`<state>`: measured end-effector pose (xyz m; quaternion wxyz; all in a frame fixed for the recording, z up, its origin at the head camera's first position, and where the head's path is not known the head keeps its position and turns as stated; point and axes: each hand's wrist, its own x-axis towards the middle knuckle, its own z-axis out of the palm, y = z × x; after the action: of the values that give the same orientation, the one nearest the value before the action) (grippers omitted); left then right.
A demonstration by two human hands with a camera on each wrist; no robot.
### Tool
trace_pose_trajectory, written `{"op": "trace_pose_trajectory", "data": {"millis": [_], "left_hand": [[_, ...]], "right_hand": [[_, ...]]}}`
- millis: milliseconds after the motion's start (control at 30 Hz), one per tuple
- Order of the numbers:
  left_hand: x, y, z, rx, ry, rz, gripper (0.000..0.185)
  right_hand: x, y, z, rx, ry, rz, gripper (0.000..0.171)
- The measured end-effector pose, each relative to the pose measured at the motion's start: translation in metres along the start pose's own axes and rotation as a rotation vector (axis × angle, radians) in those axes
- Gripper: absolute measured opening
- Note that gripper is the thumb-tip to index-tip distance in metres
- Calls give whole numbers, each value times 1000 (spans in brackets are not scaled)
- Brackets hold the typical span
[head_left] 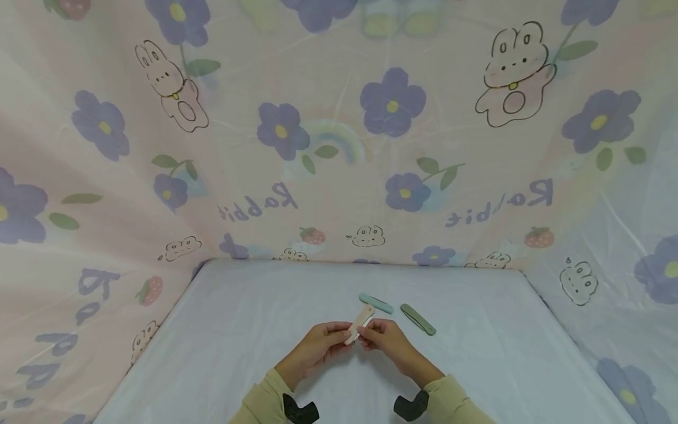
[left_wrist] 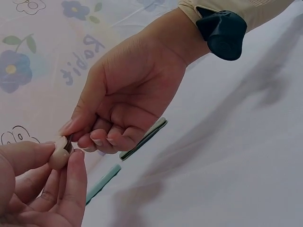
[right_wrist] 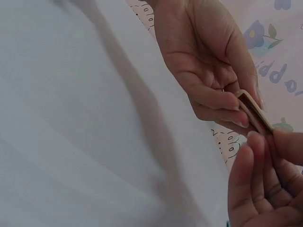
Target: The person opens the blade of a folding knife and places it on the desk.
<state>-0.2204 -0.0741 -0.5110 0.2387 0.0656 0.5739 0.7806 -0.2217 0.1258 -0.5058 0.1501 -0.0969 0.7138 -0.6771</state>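
Tabletop (head_left: 238, 330): white sheet.
Walls: pink flower cloth (head_left: 339, 147) all around.
Stick (head_left: 359, 323): small, flat, beige.
Left hand (head_left: 318, 347): pinches stick.
Right hand (head_left: 386, 338): pinches stick too.

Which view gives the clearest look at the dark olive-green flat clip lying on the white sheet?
The head view: the dark olive-green flat clip lies fully visible, apart from the hands. The left wrist view shows only part of it, behind the right hand. The right wrist view does not show it.
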Motion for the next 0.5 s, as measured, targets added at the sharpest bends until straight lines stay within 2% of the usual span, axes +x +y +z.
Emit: {"op": "trace_pose_trajectory", "data": {"millis": [267,500], "left_hand": [[-4,-3,-4,25,-5,-5,40],[-6,-1,-6,44,-19,11,39]], "right_hand": [[-2,6,-1,38,-24,24,26],[-6,0,0,31,-35,17,25]]}}
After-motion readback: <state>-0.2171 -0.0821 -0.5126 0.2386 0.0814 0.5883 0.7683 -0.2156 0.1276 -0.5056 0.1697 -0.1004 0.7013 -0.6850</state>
